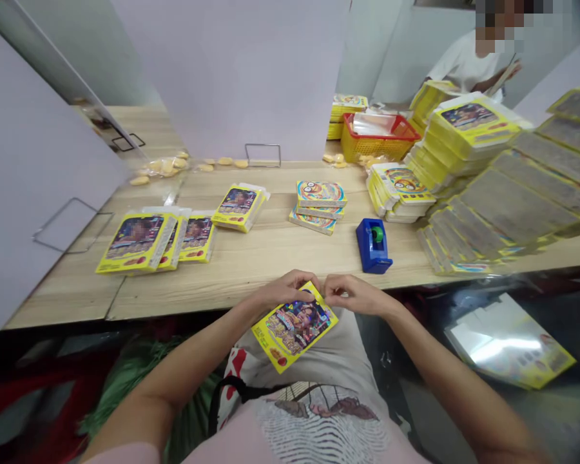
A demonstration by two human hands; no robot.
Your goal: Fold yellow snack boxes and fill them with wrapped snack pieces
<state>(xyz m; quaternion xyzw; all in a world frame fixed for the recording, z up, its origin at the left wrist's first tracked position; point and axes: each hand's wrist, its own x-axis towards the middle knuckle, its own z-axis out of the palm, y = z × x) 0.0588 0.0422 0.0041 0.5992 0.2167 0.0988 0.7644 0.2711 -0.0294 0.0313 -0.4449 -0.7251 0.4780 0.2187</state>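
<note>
Over my lap, just off the table's front edge, a yellow printed box [297,327] is held tilted with its picture side up. My left hand [292,289] grips its upper left edge, thumb on the front and fingers behind. At the upper right corner of the box, my right hand [350,293] is closed, with thumb and fingertips pinched at the edge; the exact spot between them is hidden. A blue tape dispenser [373,246] with a green roll stands on the table beyond my right hand. Three small colourful packs [319,205] lie stacked farther back.
Yellow boxes [138,241] overlap at the left, near a single box [239,206]. Tall stacks of boxes [473,125] fill the right side. Behind are a yellow-red basket [377,138] and upright panels [241,71]. A person in white [464,61] is at the back right.
</note>
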